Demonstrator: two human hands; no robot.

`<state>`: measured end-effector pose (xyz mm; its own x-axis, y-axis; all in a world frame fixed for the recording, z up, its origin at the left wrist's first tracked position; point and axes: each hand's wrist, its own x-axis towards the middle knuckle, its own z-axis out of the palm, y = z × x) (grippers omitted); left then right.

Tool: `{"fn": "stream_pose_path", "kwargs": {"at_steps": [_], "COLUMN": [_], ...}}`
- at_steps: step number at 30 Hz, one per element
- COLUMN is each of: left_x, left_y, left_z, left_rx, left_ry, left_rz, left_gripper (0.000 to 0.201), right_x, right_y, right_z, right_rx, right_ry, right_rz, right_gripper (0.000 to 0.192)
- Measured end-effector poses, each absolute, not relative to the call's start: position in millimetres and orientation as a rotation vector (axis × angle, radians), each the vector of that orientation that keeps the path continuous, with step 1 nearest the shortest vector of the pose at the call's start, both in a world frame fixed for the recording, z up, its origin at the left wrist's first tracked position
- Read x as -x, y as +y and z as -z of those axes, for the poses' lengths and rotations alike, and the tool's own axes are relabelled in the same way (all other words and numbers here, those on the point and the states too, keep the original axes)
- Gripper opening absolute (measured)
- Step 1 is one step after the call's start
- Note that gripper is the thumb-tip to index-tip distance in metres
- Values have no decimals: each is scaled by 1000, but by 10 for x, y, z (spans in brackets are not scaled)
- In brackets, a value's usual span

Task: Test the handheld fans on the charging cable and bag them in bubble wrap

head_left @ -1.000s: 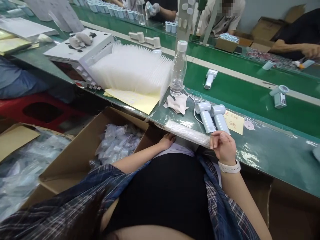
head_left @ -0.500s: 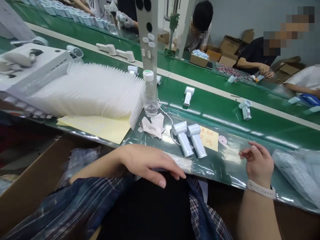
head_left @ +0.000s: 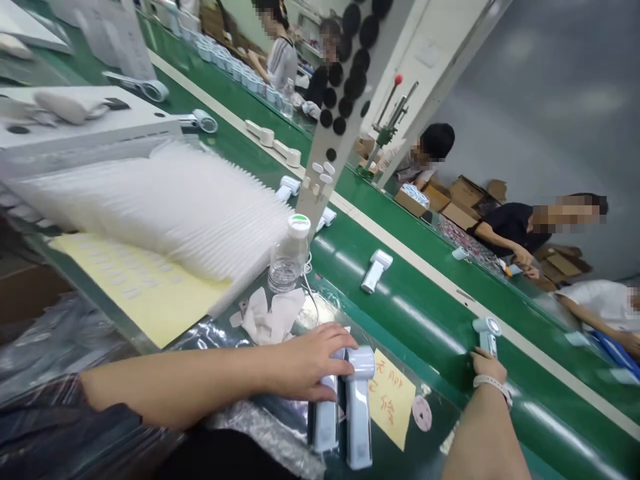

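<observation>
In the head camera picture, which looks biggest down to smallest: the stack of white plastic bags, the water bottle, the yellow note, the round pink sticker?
1. Stack of white plastic bags, by far.
2. Yellow note and water bottle look about alike; the note lies nearer the camera, so no ranking.
3. Round pink sticker.

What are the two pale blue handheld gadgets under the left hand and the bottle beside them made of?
The two pale blue handheld gadgets look like moulded plastic with a smooth, slightly glossy shell, probably. The clear bottle with a white cap seems to be thin transparent plastic, since you can see through it. The left hand rests on one gadget.
</observation>
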<state>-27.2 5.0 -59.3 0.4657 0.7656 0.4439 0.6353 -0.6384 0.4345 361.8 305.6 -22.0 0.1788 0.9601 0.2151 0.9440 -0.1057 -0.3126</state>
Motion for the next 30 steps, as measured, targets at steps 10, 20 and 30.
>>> {"fn": "stream_pose_path", "kwargs": {"at_steps": [10, 20, 30], "left_x": [247, 393, 13], "left_y": [95, 321, 52], "left_z": [660, 558, 316], "left_rx": [-2320, -1502, -661], "left_ry": [1404, 1302, 544], "left_rz": [-814, -1451, -1588], "left_gripper": [52, 31, 83], "right_x": [-1647, -1023, -1540], "right_y": [2552, 2333, 256], "right_z": [598, -17, -110], "right_rx": [2042, 1849, 872], "right_ry": [-2173, -2338, -2407], "right_rz": [-242, -411, -241], "right_gripper": [39, 29, 59]}}
